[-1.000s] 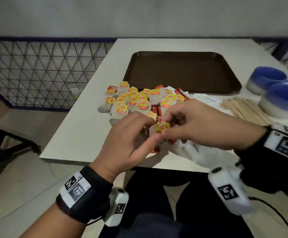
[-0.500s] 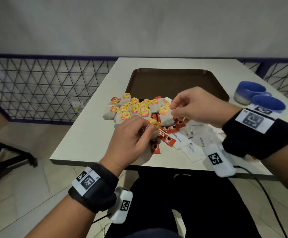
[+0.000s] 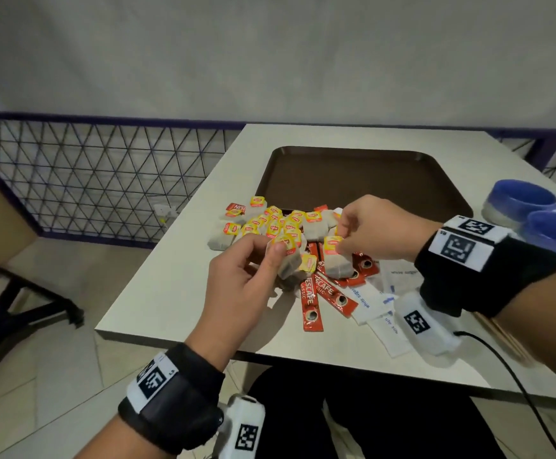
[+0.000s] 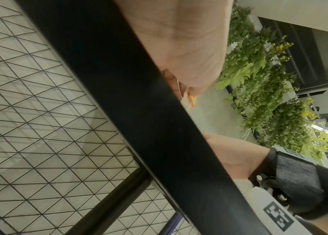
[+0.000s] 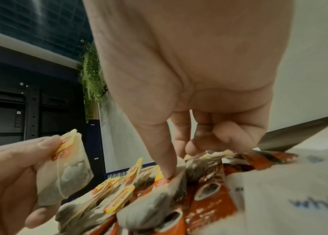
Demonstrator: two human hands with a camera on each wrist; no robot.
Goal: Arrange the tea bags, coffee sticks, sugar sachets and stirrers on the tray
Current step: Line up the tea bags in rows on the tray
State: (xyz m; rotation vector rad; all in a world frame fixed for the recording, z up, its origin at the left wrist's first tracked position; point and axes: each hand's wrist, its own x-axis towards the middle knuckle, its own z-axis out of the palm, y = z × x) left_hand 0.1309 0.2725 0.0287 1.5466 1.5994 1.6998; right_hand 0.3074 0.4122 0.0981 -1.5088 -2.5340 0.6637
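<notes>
Here, a tea bag [image 3: 334, 260] with a yellow tag lies on the coffee sticks [image 3: 323, 294] near the front of a white table [image 3: 157, 283], the right hand [image 3: 376, 226] pinching its tag between thumb and fingertips. The left hand [image 3: 247, 276], just beside it, holds a second tea bag [image 3: 288, 260] clamped between thumb and curled fingers, lifted above the heap. More tea bags [image 3: 270, 223] lie piled behind, just in front of the brown tray [image 3: 353, 173], on which nothing can be seen. White sugar sachets [image 3: 374, 301] spread out below the right wrist. Wooden stirrers [image 3: 508, 337] show at the right, partly hidden by the forearm. Two blue-rimmed cups [image 3: 518, 202] stand to the right of the tray.
</notes>
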